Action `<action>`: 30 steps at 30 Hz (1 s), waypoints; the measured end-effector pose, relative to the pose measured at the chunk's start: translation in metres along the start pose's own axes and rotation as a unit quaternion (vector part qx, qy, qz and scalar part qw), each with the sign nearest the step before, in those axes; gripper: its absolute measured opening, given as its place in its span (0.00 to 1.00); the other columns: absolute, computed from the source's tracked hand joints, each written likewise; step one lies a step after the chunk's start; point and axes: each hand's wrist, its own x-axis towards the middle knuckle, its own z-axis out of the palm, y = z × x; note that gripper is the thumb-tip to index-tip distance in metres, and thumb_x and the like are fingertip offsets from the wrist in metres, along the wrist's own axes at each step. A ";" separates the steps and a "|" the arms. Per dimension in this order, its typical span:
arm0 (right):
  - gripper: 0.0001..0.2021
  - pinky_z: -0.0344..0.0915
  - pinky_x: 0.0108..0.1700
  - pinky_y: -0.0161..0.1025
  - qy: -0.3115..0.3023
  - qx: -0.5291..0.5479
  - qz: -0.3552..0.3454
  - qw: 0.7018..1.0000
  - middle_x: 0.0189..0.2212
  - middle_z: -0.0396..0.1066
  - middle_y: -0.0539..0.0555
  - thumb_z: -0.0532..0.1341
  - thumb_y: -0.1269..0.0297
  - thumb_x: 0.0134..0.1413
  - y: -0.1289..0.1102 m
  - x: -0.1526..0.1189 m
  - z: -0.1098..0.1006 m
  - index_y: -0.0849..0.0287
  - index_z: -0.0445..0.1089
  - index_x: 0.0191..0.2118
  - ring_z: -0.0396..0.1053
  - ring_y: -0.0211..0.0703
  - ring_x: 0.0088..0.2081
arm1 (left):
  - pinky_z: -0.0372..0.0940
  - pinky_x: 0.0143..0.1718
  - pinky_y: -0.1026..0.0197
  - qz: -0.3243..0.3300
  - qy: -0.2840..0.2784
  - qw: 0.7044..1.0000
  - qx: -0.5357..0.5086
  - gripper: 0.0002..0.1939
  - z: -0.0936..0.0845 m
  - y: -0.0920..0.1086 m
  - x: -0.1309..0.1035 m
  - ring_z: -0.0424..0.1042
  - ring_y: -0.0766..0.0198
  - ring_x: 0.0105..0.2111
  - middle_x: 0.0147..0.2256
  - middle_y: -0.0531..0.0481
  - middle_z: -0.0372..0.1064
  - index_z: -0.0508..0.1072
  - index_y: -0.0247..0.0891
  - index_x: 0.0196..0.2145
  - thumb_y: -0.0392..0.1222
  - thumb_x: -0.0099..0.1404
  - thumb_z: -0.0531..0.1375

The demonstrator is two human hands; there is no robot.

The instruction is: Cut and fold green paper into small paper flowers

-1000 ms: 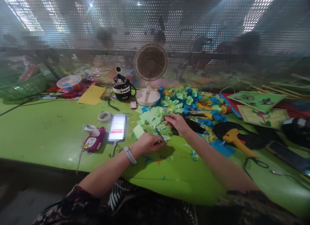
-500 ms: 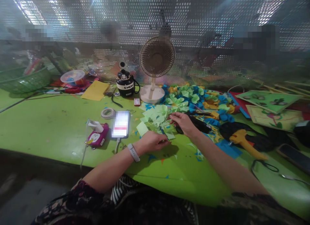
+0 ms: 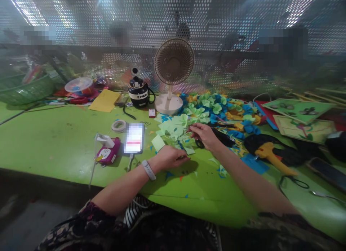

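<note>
My left hand (image 3: 171,157), with a white band on its wrist, rests low over the green table with curled, closed fingers; whatever they hold is too small to name. Just beyond it lie pale green paper pieces (image 3: 174,127). My right hand (image 3: 203,133) is at the right edge of this paper, its thumb and fingers pinched together, and what is between them cannot be made out. Behind it spreads a heap of green, blue and yellow folded paper flowers (image 3: 216,106). Small blue and orange scraps (image 3: 169,175) lie near my left hand.
A lit phone (image 3: 133,138), a tape roll (image 3: 119,126) and a purple power strip (image 3: 109,152) lie left. Behind stand a fan (image 3: 174,61) and a black bottle (image 3: 138,94). A yellow glue gun (image 3: 273,158) lies right, near green cards (image 3: 298,110).
The whole view has shifted slightly. Both hands keep nearly the same place and pose over the paper.
</note>
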 end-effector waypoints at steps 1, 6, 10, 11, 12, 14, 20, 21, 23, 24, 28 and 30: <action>0.16 0.51 0.20 0.29 0.002 0.006 0.003 1.000 0.28 0.75 0.52 0.69 0.54 0.37 -0.001 0.000 0.000 0.60 0.69 0.29 0.65 0.31 0.21 | 0.55 0.26 0.65 0.001 -0.001 1.000 0.001 0.15 0.000 0.000 0.000 0.71 0.66 0.25 0.27 0.49 0.75 0.77 0.39 0.37 0.47 0.70 0.53; 0.17 0.46 0.16 0.29 -0.005 0.002 0.018 1.000 0.23 0.71 0.48 0.70 0.54 0.36 -0.003 -0.002 0.001 0.60 0.68 0.28 0.59 0.28 0.16 | 0.55 0.26 0.65 0.004 -0.005 1.000 0.000 0.15 0.003 -0.003 0.001 0.71 0.66 0.25 0.28 0.49 0.76 0.77 0.39 0.37 0.48 0.70 0.53; 0.16 0.44 0.16 0.30 -0.115 -0.075 0.051 0.989 0.17 0.66 0.44 0.69 0.54 0.40 -0.010 -0.006 -0.007 0.60 0.69 0.30 0.52 0.26 0.13 | 0.54 0.25 0.65 0.024 0.007 0.999 -0.019 0.15 0.001 -0.001 0.000 0.68 0.68 0.21 0.25 0.49 0.74 0.78 0.38 0.34 0.48 0.69 0.54; 0.16 0.43 0.16 0.30 -0.161 -0.105 0.064 0.979 0.16 0.65 0.44 0.69 0.54 0.41 -0.014 -0.008 -0.010 0.61 0.70 0.31 0.51 0.26 0.12 | 0.53 0.24 0.65 0.044 0.005 0.998 -0.035 0.16 -0.001 0.001 -0.001 0.66 0.68 0.20 0.23 0.50 0.73 0.78 0.38 0.33 0.48 0.69 0.55; 0.16 0.42 0.16 0.30 -0.206 -0.135 0.076 0.966 0.15 0.64 0.43 0.68 0.54 0.42 -0.017 -0.010 -0.013 0.61 0.71 0.32 0.50 0.26 0.13 | 0.53 0.24 0.65 0.069 -0.001 0.996 -0.056 0.16 -0.003 0.004 -0.002 0.65 0.69 0.19 0.22 0.50 0.72 0.78 0.38 0.31 0.48 0.69 0.55; 0.16 0.42 0.16 0.29 -0.276 -0.182 0.089 0.939 0.14 0.62 0.43 0.68 0.54 0.43 -0.025 -0.015 -0.018 0.62 0.72 0.33 0.50 0.26 0.13 | 0.52 0.23 0.65 0.112 -0.027 0.988 -0.099 0.17 -0.008 0.010 -0.006 0.62 0.70 0.18 0.18 0.52 0.68 0.78 0.38 0.28 0.51 0.66 0.58; 0.15 0.45 0.17 0.29 -0.382 -0.279 0.104 0.875 0.15 0.62 0.43 0.65 0.54 0.47 -0.030 -0.024 -0.013 0.63 0.74 0.33 0.51 0.27 0.14 | 0.49 0.19 0.66 0.127 -0.114 0.970 -0.173 0.17 -0.013 0.022 -0.012 0.56 0.73 0.15 0.16 0.55 0.65 0.76 0.37 0.22 0.52 0.60 0.64; 0.14 0.45 0.18 0.29 -0.388 -0.290 0.102 0.869 0.15 0.62 0.43 0.64 0.55 0.47 -0.029 -0.025 -0.011 0.63 0.74 0.33 0.51 0.28 0.14 | 0.48 0.19 0.66 0.123 -0.123 0.968 -0.181 0.18 -0.012 0.022 -0.012 0.55 0.74 0.15 0.16 0.55 0.65 0.75 0.36 0.21 0.52 0.60 0.64; 0.13 0.47 0.19 0.30 -0.398 -0.314 0.089 0.857 0.16 0.62 0.44 0.63 0.55 0.49 -0.027 -0.026 -0.006 0.63 0.74 0.32 0.52 0.29 0.15 | 0.48 0.18 0.66 0.120 -0.136 0.964 -0.193 0.18 -0.011 0.022 -0.012 0.55 0.74 0.15 0.16 0.55 0.65 0.74 0.36 0.21 0.53 0.60 0.64; 0.13 0.49 0.20 0.30 -0.400 -0.326 0.079 0.853 0.16 0.62 0.45 0.63 0.56 0.49 -0.027 -0.027 -0.005 0.63 0.74 0.31 0.53 0.29 0.16 | 0.49 0.18 0.67 0.120 -0.140 0.963 -0.198 0.18 -0.011 0.022 -0.012 0.55 0.74 0.15 0.16 0.55 0.65 0.75 0.36 0.21 0.53 0.59 0.64; 0.13 0.54 0.24 0.31 -0.384 -0.362 0.042 0.848 0.17 0.65 0.47 0.61 0.56 0.50 -0.029 -0.026 -0.006 0.63 0.74 0.31 0.59 0.33 0.20 | 0.50 0.19 0.67 0.118 -0.156 0.955 -0.222 0.17 -0.011 0.024 -0.013 0.57 0.73 0.16 0.16 0.55 0.63 0.75 0.36 0.22 0.53 0.58 0.64; 0.15 0.54 0.24 0.31 -0.364 -0.364 0.034 0.857 0.18 0.65 0.47 0.61 0.54 0.50 -0.034 -0.025 -0.010 0.63 0.74 0.32 0.60 0.33 0.21 | 0.51 0.19 0.67 0.115 -0.167 0.949 -0.240 0.18 -0.012 0.026 -0.014 0.57 0.74 0.16 0.16 0.55 0.63 0.76 0.36 0.23 0.54 0.58 0.64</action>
